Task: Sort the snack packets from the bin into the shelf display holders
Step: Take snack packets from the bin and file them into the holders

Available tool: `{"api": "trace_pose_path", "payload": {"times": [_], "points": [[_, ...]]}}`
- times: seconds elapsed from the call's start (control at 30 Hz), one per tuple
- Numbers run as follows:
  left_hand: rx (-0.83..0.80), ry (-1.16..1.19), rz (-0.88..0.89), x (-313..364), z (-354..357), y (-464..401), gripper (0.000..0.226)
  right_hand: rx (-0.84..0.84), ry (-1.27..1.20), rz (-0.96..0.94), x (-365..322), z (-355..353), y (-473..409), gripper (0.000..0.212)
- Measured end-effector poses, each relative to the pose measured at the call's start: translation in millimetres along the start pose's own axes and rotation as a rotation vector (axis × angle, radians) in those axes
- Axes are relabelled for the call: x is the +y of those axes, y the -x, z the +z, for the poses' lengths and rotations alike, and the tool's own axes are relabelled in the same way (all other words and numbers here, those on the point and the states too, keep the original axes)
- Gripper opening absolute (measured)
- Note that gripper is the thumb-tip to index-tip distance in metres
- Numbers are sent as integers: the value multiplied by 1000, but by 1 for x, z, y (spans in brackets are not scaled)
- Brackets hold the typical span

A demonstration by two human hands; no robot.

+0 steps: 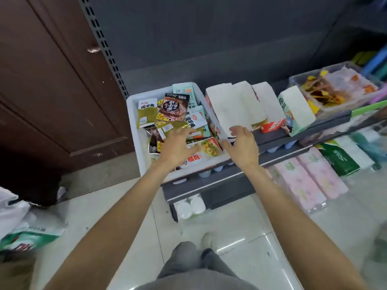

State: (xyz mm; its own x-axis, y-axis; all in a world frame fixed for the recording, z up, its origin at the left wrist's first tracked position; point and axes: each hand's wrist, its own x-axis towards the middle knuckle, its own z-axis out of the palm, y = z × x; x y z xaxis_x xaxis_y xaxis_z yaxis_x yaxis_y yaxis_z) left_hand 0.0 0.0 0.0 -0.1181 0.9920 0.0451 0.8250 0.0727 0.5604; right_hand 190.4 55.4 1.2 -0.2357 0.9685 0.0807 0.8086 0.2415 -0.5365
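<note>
Obs., head view. White bin [134, 120] sits on the grey shelf [272, 141], left end, heaped with snack packets [167, 114]: green-gold ones, a dark brown one on top, pale teal ones toward the back, a red-and-white one at the near edge.

My left hand [174, 150] is over the near half of the bin, palm down, fingers spread and reaching across the pile; fingertips lie on or just above a gold packet [173, 126]. Cannot tell whether they actually grip anything; nothing is visibly pinched.

My right hand [243, 146] is just right of the bin, at the near lower corner of the first white display holder [222, 107]. Fingers loosely apart, slightly curved, thumb toward the bin. Contact with the holder's edge looks likely but blur prevents confirming.

Four cardboard display holders stand in a row on the shelf right of the bin, tilted back. Further right, a clear tub [335, 88] with skewer-type snacks. Lower shelf: pink packs [303, 181], green pack [337, 160].
</note>
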Motion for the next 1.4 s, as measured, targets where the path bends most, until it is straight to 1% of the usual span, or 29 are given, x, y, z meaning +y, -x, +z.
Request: {"api": "trace_pose_path", "payload": {"times": [0.1, 0.13, 0.17, 0.23, 0.3, 0.33, 0.43, 0.47, 0.53, 0.57, 0.6, 0.63, 0.7, 0.73, 0.8, 0.87, 0.9, 0.97, 1.0, 1.03, 1.1, 1.13, 1.17, 1.2, 1.23, 1.3, 1.33, 1.37, 1.4], "points": [[-114, -283, 38, 0, 5, -9, 56, -74, 42, -7, 2, 3, -18, 34], [-140, -341, 39, -2, 8, -8, 57, -96, 72, -22, 0, 4, -19, 30], [-152, -358, 26, -4, 11, -10, 57, -87, 71, -50, -1, 5, -22, 26], [-139, -320, 19, -8, 15, -10, 55, 6, -9, -78, -5, -4, -24, 20], [-95, -223, 31, -7, 16, -10, 52, 102, -116, -82, -7, -16, -23, 20], [-54, -117, 16, -3, 14, -11, 50, 141, -174, -90, -8, -21, -23, 20], [49, 348, -58, 16, -1, -20, 50, 218, -356, -84, -9, -36, -25, 20], [33, 479, -62, 26, -8, -25, 53, 230, -410, -85, -9, -41, -26, 18], [-104, 679, -81, 44, -23, -34, 56, 195, -580, -106, -11, -51, -27, 13], [-199, 725, -100, 51, -27, -40, 53, 148, -702, -98, -13, -56, -29, 12], [-280, 717, -104, 57, -29, -44, 48, 105, -812, -73, -12, -61, -30, 14], [-331, 659, -87, 61, -28, -49, 44, 81, -890, -34, -10, -64, -31, 17], [-362, 541, -20, 71, -25, -60, 35, 91, -978, 73, -2, -71, -34, 23], [-373, 510, 13, 77, -20, -67, 30, 119, -983, 115, 8, -76, -36, 29], [-409, 444, 49, 88, -14, -78, 30, 160, -885, 72, 29, -86, -40, 49], [-498, 431, 45, 101, -6, -92, 38, 127, -753, -70, 57, -103, -46, 61], [-555, 491, 28, 108, -2, -98, 35, 84, -668, -151, 74, -110, -50, 63], [-627, 648, -16, 124, 11, -110, 32, 13, -380, -326, 109, -122, -65, 63], [-637, 705, -40, 133, 19, -117, 32, 4, -249, -414, 127, -127, -76, 58], [-648, 749, -64, 141, 28, -124, 33, 10, -191, -484, 145, -131, -89, 48], [-681, 766, -85, 159, 45, -139, 33, 3, -264, -540, 173, -143, -113, 25], [-685, 731, -83, 167, 53, -147, 34, -18, -326, -556, 184, -151, -124, 18], [-660, 700, -88, 174, 61, -155, 35, -39, -387, -551, 194, -160, -134, 14], [-586, 691, -112, 182, 68, -160, 32, -62, -443, -514, 202, -169, -143, 11], [-454, 702, -163, 187, 74, -166, 27, -79, -497, -449, 208, -178, -151, 11], [-88, 695, -292, 192, 86, -174, 22, -111, -589, -308, 219, -190, -165, 11], [88, 610, -333, 191, 93, -174, 21, -141, -621, -249, 225, -192, -173, 11], [221, 479, -351, 187, 99, -173, 20, -172, -642, -209, 230, -192, -181, 10], [303, 344, -359, 182, 106, -169, 21, -205, -660, -175, 233, -192, -190, 9]]}}
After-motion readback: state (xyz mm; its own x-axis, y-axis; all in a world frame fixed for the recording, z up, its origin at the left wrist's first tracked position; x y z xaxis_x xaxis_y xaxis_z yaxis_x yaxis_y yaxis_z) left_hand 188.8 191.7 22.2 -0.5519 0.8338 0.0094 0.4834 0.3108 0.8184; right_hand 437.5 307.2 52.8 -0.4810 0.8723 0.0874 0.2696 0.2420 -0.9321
